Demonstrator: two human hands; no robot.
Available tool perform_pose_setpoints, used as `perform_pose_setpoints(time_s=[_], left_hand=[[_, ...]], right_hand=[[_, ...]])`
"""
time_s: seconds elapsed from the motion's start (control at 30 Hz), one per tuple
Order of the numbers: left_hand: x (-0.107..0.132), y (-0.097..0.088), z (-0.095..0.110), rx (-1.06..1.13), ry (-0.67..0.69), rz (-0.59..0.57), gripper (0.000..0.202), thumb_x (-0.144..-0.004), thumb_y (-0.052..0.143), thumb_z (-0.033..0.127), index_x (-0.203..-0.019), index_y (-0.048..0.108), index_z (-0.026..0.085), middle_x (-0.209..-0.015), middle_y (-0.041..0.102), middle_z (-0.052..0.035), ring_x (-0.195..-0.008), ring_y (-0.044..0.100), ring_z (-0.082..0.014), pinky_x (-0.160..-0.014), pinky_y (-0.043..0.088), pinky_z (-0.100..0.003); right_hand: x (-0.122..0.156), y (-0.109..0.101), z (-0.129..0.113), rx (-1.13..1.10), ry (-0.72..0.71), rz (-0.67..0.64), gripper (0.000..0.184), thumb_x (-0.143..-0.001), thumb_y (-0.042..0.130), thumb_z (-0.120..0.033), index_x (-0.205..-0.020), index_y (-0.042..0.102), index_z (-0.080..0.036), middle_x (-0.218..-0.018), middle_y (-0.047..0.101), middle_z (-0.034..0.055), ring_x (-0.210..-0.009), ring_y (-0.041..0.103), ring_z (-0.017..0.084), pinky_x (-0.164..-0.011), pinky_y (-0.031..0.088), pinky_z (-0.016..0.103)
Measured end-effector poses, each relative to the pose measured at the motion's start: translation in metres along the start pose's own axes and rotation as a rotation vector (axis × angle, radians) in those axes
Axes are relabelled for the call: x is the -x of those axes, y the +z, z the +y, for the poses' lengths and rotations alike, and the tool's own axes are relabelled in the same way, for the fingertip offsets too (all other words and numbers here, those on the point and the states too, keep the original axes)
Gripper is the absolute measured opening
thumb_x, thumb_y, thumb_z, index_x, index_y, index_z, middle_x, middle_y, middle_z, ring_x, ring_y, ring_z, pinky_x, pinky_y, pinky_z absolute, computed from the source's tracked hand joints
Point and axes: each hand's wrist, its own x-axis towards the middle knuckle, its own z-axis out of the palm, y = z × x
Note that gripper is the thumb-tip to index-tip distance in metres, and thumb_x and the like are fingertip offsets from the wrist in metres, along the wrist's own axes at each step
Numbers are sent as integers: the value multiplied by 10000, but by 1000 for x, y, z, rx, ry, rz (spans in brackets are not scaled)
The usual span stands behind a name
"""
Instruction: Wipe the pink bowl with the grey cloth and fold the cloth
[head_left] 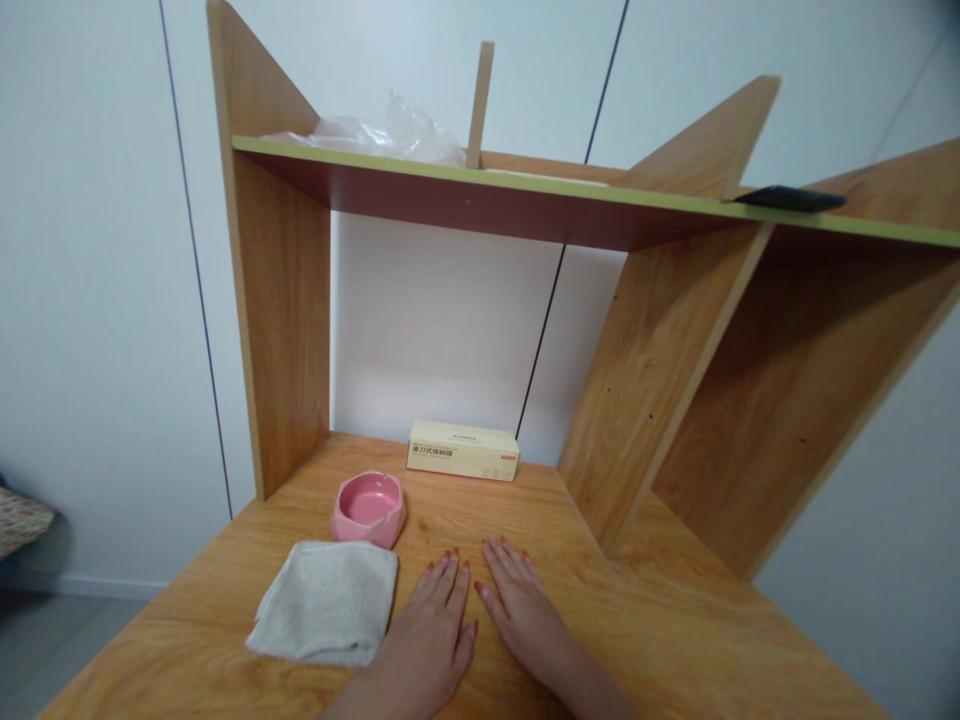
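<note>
My left hand (427,635) lies flat on the wooden desk (675,640), palm down, holding nothing. Just to its left is a folded light grey cloth (328,600), close to the wrist. My right hand (523,605) rests flat beside it, fingers stretched forward, also with nothing in it. A narrow strip of desk shows between the two hands. Behind the cloth sits a pink faceted bowl (368,508) that looks like an ashtray, its inside bare. Farther back stands a long cream box (463,450) with printed lettering and a small red label.
Wooden side panels (285,330) and a divider (667,370) hold up a shelf (525,205) over the back of the desk. On the shelf lie a clear plastic bag (390,135) and a flat black object (791,198). A pale wall (97,250) rises behind.
</note>
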Motion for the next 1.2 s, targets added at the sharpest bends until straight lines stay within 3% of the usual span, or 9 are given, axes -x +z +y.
perform_pose_setpoints(time_s=[0.23,1.2], left_hand=[[2,2,0,-23,33,50,448,-847,362,291,-1260,397,121,-1338,349,-135,-1242,283,-241,-993,320,-394],[1,-7,4,-10,-5,-30,459,-842,354,279,-1259,391,93,-1345,328,-150,-1246,273,-241,-1003,297,-404]], right_hand=[[0,0,1,-2,-15,13,573,-855,229,-401,-1314,303,-67,-1387,239,88,-1285,168,209,-1053,129,375],[-1,0,3,2,-27,-7,583,-851,228,-404,-1319,288,-61,-1390,233,80,-1285,173,206,-1053,131,373]])
